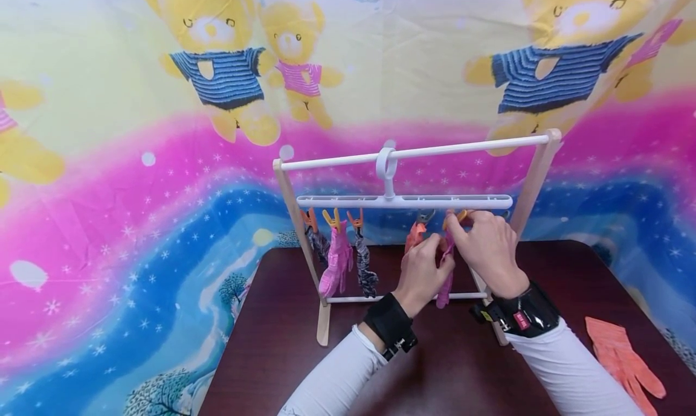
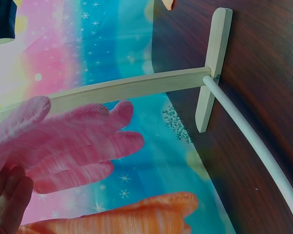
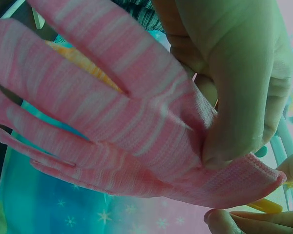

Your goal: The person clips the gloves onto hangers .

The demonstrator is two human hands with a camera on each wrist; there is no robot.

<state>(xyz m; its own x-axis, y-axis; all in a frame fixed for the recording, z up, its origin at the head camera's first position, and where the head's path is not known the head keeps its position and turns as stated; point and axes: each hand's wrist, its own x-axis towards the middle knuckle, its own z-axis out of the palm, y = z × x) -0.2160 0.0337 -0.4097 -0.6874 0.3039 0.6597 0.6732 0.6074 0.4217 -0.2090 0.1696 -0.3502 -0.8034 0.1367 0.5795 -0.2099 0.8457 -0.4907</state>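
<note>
A pink striped glove (image 1: 446,283) hangs fingers-down below the right half of a white hanger (image 1: 348,202). My left hand (image 1: 426,270) pinches this glove near its cuff; the right wrist view shows the thumb pressing the knit fabric. Higher up, my right hand (image 1: 487,247) holds a yellow clothespin (image 1: 455,218) at the cuff edge, just under the hanger bar. In the right wrist view, fingertips (image 3: 224,223) flank the yellow clothespin (image 3: 267,205) beside the cuff. Just left of it, an orange glove (image 1: 415,236) hangs from a grey clothespin (image 1: 426,217).
A wooden stand with a white top rod (image 1: 462,147) carries the hanger. On its left half, a pink glove (image 1: 338,262) hangs between two grey-black gloves, clipped by clothespins. Another orange glove (image 1: 622,355) lies at the right of the dark table (image 1: 272,349). A printed cloth hangs behind.
</note>
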